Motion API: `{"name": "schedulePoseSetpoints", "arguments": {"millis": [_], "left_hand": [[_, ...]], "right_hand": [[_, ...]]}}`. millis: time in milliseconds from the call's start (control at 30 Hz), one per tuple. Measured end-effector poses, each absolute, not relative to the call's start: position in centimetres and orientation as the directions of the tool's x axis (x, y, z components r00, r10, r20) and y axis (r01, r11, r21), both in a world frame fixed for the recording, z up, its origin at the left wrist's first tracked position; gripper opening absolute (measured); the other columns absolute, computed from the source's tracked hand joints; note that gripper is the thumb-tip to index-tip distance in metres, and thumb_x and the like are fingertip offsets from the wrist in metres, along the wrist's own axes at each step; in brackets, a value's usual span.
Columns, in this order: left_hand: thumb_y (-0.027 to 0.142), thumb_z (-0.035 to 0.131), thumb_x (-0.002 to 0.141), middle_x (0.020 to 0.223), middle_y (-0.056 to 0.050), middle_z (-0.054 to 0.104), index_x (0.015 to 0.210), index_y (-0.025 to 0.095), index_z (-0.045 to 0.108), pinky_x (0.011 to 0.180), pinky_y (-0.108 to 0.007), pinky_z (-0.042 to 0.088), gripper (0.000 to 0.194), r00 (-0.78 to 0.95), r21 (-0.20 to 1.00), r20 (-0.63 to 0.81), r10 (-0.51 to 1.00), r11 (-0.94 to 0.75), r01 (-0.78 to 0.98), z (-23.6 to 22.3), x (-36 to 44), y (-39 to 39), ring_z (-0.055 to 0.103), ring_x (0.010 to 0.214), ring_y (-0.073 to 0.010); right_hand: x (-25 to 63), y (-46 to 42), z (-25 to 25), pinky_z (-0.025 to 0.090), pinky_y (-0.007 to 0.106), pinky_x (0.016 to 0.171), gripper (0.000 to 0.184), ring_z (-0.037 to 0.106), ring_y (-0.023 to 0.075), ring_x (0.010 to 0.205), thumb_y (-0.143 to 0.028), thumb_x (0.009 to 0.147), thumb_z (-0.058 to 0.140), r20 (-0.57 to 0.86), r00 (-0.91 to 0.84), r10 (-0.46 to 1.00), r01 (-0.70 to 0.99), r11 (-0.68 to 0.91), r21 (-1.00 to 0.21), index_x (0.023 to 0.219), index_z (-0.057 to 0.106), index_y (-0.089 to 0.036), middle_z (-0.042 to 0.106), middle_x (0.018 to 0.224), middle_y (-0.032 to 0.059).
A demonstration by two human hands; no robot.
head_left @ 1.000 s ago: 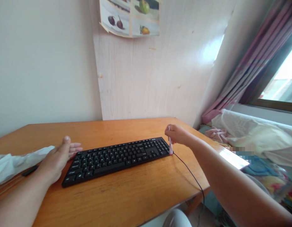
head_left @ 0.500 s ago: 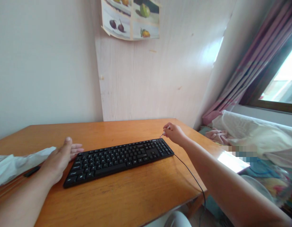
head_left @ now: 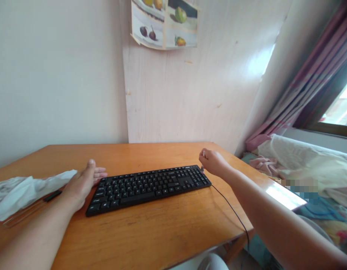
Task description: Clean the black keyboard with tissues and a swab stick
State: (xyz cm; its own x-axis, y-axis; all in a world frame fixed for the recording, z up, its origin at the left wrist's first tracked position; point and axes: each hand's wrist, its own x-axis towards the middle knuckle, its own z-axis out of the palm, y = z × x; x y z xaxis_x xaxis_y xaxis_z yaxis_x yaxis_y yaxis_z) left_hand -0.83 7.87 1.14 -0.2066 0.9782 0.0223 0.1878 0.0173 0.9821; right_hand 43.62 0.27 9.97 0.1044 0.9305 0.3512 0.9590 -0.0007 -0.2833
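Observation:
A black keyboard (head_left: pixel 150 187) lies at a slant on the wooden desk, its left end nearer to me. My left hand (head_left: pixel 83 183) is open along that left end, thumb up and fingers stretched out at the far left corner. At the opposite end, my right hand (head_left: pixel 212 161) is closed in a pinch around a thin, light-coloured stick (head_left: pixel 202 170). The stick's lower tip points down at the number pad's right edge; whether it touches is too small to tell. From the keyboard's right side a black cable (head_left: pixel 232 208) runs over the desk's front edge.
Crumpled white plastic (head_left: pixel 32 191) lies left on the desk (head_left: pixel 150 234), beside a dark-ended thin tool (head_left: pixel 52 195) partly behind my left arm. A bright flat sheet (head_left: pixel 286 195) shows past my right arm. Bedding (head_left: pixel 302 157) is piled beyond the desk's right edge.
My right hand has moved from the keyboard's top right corner down its right edge, the stick now pointing more steeply down. The whole view has shifted slightly; my left hand stays at the keyboard's left end.

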Motion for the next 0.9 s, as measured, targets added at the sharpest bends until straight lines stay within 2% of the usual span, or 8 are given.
{"name": "schedulePoseSetpoints", "arguments": {"millis": [100,267,400,500,567,633,800,900], "left_hand": [[0.078,0.035,0.084,0.096,-0.018,0.075,0.095,0.011,0.068,0.096,-0.040,0.052,0.075,-0.212,0.984,0.027,0.977,0.012,0.180,1.0,-0.8,7.9,0.071,0.099,-0.0272],[0.075,0.035,0.086,0.096,-0.018,0.075,0.093,0.012,0.068,0.095,-0.041,0.052,0.071,-0.227,0.985,0.020,0.974,0.020,0.174,1.1,-0.4,7.7,0.071,0.098,-0.0275],[0.075,0.034,0.085,0.093,-0.017,0.076,0.091,0.013,0.069,0.093,-0.040,0.053,0.071,-0.239,0.984,0.031,0.970,0.012,0.178,1.3,-0.2,7.4,0.071,0.095,-0.0275],[0.077,0.035,0.083,0.092,-0.017,0.076,0.090,0.013,0.069,0.090,-0.039,0.054,0.073,-0.237,0.985,0.046,0.970,-0.004,0.175,1.1,-0.2,7.5,0.072,0.093,-0.0271],[0.078,0.035,0.083,0.091,-0.017,0.076,0.089,0.012,0.069,0.087,-0.039,0.055,0.074,-0.236,0.986,0.053,0.970,-0.013,0.168,0.9,-0.2,7.7,0.072,0.091,-0.0268],[0.079,0.035,0.082,0.089,-0.017,0.076,0.089,0.012,0.070,0.084,-0.039,0.055,0.076,-0.237,0.988,0.055,0.970,-0.018,0.157,0.7,-0.3,7.8,0.072,0.089,-0.0269],[0.081,0.035,0.081,0.091,-0.017,0.075,0.091,0.011,0.070,0.083,-0.038,0.055,0.079,-0.231,0.989,0.062,0.971,-0.028,0.148,0.3,-0.4,8.1,0.072,0.087,-0.0265],[0.079,0.035,0.083,0.091,-0.017,0.075,0.091,0.012,0.070,0.084,-0.038,0.054,0.076,-0.246,0.989,0.061,0.967,-0.026,0.145,0.4,-0.2,7.9,0.071,0.088,-0.0261]], "right_hand": [[41.9,0.0,9.9,0.031,0.025,0.057,0.012,0.056,0.0153,0.065,-0.020,0.085,0.048,0.348,0.035,0.937,0.962,0.062,-0.265,0.078,0.058,-0.020,0.068,0.068,0.0032],[38.0,-0.5,10.1,0.033,0.023,0.057,0.012,0.058,0.0137,0.063,-0.018,0.085,0.049,0.328,-0.080,0.941,0.917,0.199,-0.345,0.076,0.055,-0.020,0.068,0.064,0.0008],[35.1,-0.2,9.7,0.040,0.021,0.057,0.010,0.062,0.0127,0.060,-0.020,0.088,0.051,0.256,-0.160,0.953,0.780,0.281,-0.559,0.079,0.054,-0.020,0.069,0.064,0.0008],[33.7,0.5,9.0,0.046,0.020,0.057,0.010,0.067,0.0131,0.063,-0.026,0.093,0.049,0.167,-0.184,0.969,0.597,0.245,-0.764,0.085,0.052,-0.021,0.072,0.070,0.0025],[33.4,1.0,8.8,0.047,0.020,0.057,0.011,0.068,0.0135,0.063,-0.026,0.094,0.049,0.151,-0.168,0.974,0.566,0.221,-0.794,0.085,0.051,-0.021,0.072,0.071,0.0030],[33.6,1.3,8.9,0.044,0.021,0.056,0.010,0.066,0.0137,0.062,-0.023,0.091,0.051,0.185,-0.137,0.973,0.654,0.229,-0.721,0.082,0.053,-0.020,0.071,0.067,0.0027],[34.9,1.2,10.1,0.034,0.024,0.057,0.011,0.059,0.0157,0.065,-0.018,0.086,0.050,0.352,-0.051,0.934,0.920,0.182,-0.348,0.077,0.056,-0.020,0.068,0.067,0.0039],[34.9,1.1,10.2,0.031,0.026,0.058,0.011,0.057,0.0169,0.066,-0.020,0.087,0.048,0.372,-0.043,0.927,0.949,0.154,-0.274,0.080,0.057,-0.020,0.068,0.070,0.0053]]}}
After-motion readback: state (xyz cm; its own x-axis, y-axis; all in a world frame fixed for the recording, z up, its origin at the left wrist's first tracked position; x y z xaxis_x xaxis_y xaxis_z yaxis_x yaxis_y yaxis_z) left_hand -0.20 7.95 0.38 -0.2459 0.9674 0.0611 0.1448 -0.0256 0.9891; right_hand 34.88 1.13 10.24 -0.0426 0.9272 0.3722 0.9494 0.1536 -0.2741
